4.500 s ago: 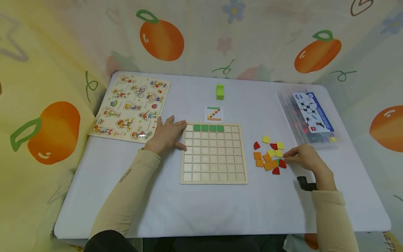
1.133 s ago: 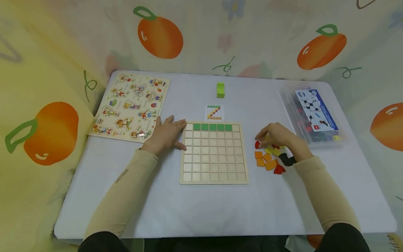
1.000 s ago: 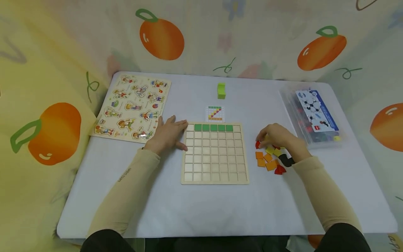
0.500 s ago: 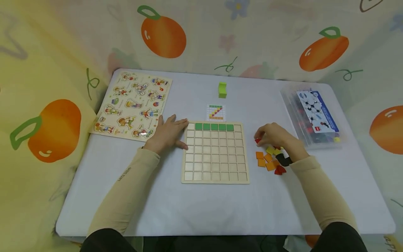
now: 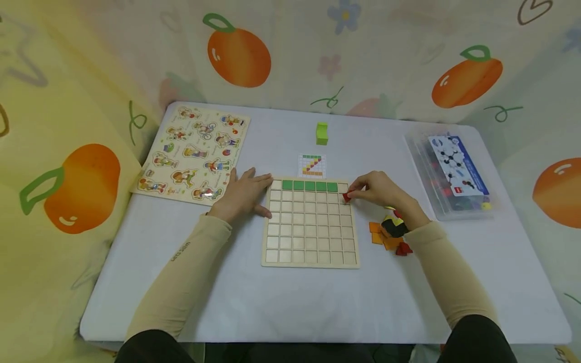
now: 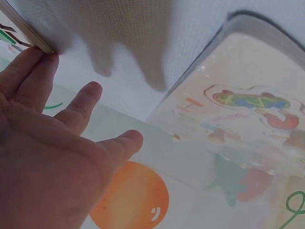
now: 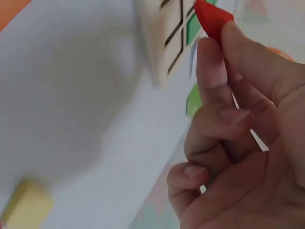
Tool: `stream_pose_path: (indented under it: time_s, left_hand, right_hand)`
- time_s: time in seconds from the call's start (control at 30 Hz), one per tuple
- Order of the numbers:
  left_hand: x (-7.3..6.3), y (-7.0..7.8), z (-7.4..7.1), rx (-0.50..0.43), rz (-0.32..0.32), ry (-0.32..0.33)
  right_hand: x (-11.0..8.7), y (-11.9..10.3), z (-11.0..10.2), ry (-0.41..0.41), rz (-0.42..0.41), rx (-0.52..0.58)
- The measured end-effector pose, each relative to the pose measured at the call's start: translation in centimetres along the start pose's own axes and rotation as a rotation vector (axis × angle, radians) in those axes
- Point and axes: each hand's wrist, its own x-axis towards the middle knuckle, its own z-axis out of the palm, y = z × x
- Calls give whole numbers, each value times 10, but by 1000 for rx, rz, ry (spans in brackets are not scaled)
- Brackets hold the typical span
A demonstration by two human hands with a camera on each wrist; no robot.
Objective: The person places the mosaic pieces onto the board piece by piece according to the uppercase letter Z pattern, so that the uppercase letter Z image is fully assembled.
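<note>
A wooden grid board (image 5: pixel 310 228) lies mid-table, with several green square tiles (image 5: pixel 310 186) along its top row. My right hand (image 5: pixel 379 191) pinches a red quarter-circle tile (image 5: pixel 346 197) between thumb and index finger at the board's upper right edge; the right wrist view shows the red tile (image 7: pixel 213 19) gripped at the fingertips. My left hand (image 5: pixel 240 195) lies with fingers spread, its fingertips right at the board's left edge, as the left hand (image 6: pixel 52 129) in the left wrist view also shows. Right of the board are orange tiles (image 5: pixel 376 237), with red tiles (image 5: pixel 403 249) and partly hidden yellow ones.
A small pattern card (image 5: pixel 312 165) sits above the board, and a light green block (image 5: pixel 322 133) stands behind it. At the left lies a picture puzzle board (image 5: pixel 192 151). A clear plastic box (image 5: pixel 454 201) occupies the right rear.
Over the last seconds a fifth green tile has come onto the top row. My right hand has since picked a red tile from the pile and moved left to the board. The left hand stays put.
</note>
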Motion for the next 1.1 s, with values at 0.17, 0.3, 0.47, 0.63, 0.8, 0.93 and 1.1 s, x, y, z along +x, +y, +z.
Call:
stream_pose_path:
  time_s: [0.17, 0.3, 0.47, 0.63, 0.8, 0.93, 1.1]
  left_hand:
    - [0, 0, 1, -2, -6, 0]
    - [0, 1, 1, 2, -4, 9]
    - [-1, 3, -1, 4, 5, 18]
    - [0, 2, 0, -5, -12, 12]
    - [-2, 2, 1, -3, -10, 16]
    - [-3, 2, 0, -7, -3, 17]
    - [-3, 0, -2, -6, 1, 14]
  right_hand:
    - [16, -14, 10, -5, 21, 50]
    - [22, -16, 14, -26, 43, 67]
    - [24, -17, 13, -34, 70, 40]
    - [28, -19, 19, -22, 124, 8]
    - [26, -23, 24, 4, 155, 0]
    - [23, -25, 24, 31, 130, 5]
    - [17, -21, 17, 76, 115, -5]
